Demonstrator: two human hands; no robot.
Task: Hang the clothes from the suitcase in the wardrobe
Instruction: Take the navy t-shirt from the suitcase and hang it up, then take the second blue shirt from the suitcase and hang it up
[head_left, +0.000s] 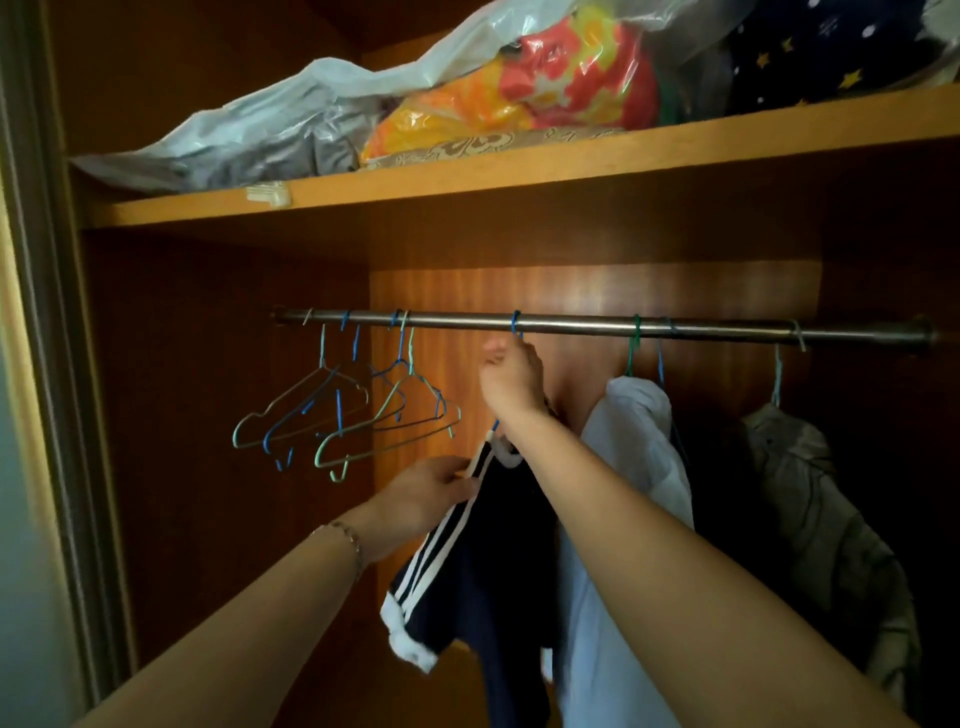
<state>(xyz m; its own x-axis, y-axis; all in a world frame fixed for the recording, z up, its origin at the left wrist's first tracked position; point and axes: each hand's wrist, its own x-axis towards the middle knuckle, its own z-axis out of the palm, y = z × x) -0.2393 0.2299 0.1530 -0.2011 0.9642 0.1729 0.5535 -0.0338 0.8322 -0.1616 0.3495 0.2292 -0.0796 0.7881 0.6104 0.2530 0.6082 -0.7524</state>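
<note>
Head view: my right hand (511, 376) holds the blue hanger (515, 326) hook on the rail (587, 325). My left hand (428, 491) pinches the dark striped shirt (488, 561). Other clothes hang already. I can't see the suitcase, so maybe more is left.

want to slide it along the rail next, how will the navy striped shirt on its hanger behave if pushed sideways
The navy striped shirt looks soft and floppy: its sleeve droops in folds, so it would probably sway. Its blue hanger hook is thin wire on a smooth metal rail, so it likely slides easily. It may brush the white garment hanging close beside it.
</note>
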